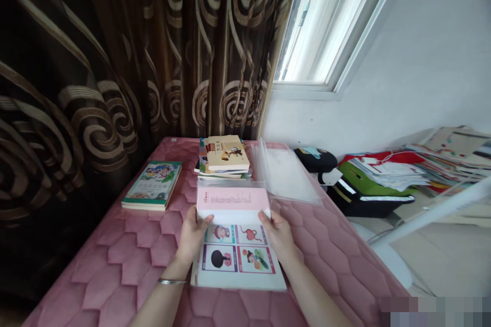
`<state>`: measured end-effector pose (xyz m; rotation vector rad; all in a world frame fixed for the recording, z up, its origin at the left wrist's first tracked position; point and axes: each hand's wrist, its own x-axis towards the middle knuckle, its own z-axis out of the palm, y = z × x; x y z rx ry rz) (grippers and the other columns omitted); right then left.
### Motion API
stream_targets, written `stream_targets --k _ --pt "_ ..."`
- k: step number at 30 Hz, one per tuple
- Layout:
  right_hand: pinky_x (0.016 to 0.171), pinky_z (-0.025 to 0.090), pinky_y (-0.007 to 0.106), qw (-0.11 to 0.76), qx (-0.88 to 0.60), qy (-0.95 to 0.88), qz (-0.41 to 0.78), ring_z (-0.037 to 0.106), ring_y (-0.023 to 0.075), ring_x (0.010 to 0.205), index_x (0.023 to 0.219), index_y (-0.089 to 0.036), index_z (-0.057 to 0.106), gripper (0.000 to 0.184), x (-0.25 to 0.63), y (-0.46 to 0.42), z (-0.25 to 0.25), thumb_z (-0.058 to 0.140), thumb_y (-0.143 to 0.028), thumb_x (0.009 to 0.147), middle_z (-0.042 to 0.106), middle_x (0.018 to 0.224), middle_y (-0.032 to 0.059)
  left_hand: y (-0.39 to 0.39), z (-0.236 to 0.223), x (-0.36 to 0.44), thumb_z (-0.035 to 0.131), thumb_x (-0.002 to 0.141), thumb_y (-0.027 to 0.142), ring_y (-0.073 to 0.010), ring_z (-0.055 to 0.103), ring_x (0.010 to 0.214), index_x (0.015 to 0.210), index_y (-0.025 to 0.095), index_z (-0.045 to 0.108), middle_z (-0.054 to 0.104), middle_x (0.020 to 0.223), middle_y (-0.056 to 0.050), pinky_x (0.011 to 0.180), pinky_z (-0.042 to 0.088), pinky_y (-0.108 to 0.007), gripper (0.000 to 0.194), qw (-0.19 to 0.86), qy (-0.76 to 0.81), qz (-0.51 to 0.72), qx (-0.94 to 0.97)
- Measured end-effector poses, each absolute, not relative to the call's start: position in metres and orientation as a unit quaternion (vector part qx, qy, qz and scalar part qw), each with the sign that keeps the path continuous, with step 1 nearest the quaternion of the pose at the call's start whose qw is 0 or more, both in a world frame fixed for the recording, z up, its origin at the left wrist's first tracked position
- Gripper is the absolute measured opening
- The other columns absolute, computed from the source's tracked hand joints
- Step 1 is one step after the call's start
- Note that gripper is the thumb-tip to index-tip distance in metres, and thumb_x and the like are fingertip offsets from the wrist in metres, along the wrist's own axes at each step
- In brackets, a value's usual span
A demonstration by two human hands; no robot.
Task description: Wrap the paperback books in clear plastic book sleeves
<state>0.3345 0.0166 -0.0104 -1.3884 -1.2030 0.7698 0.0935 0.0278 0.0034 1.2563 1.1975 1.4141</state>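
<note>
A picture book [238,280] lies on the pink quilted mattress in front of me, showing a white page with framed cartoon pictures. Its pink cover flap [233,198] stands beyond that page, with a clear plastic book cover [230,184] reaching past the flap's far edge. My left hand [193,235] grips the left edge, thumb on top and fingers hidden beneath. On the opposite edge, my right hand [279,235] holds the book and plastic in the same way.
Behind the book is a stack of books [228,153]. More clear plastic covers [287,171] lie to its right. Green-edged books [153,184] rest on the left. Beyond the mattress [130,260] are a green-and-black bag [368,189], piled papers and a white pole [433,217].
</note>
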Motion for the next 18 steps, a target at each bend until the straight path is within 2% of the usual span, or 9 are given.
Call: stream_targets --k 5,10,18 --pt "0.055 0.046 0.027 0.551 -0.582 -0.491 0.342 0.057 0.0195 0.064 0.075 -0.019 0.063 0.046 0.3343 0.0172 -0.0099 0.061 -0.065 0.073 0.066 0.069 0.0029 0.0268 0.0020 0.0922 0.069 0.073 0.037 -0.0234 0.064 0.099 0.103 0.019 0.054 0.069 0.105 -0.008 0.088 0.049 -0.036 0.038 0.443 0.462 0.571 0.514" --pt "0.063 0.052 0.029 0.565 -0.512 -0.498 0.412 0.063 0.0206 0.070 0.088 -0.018 0.064 0.043 0.3349 0.0175 -0.0117 0.065 -0.059 0.075 0.071 0.081 0.0043 0.0272 0.0024 0.0920 0.068 0.073 0.036 -0.0232 0.064 0.097 0.104 0.018 0.055 0.069 0.105 -0.008 0.088 0.049 -0.036 0.037 0.437 0.476 0.571 0.507" --pt "0.061 0.052 0.029 0.544 -0.570 -0.507 0.350 0.064 0.0217 0.070 0.088 -0.017 0.067 0.050 0.3362 0.0175 -0.0143 0.060 -0.065 0.075 0.072 0.077 0.0050 0.0279 0.0032 0.0934 0.068 0.073 0.042 -0.0219 0.064 0.092 0.100 0.018 0.056 0.070 0.097 -0.006 0.083 0.049 -0.032 0.038 0.434 0.492 0.569 0.495"
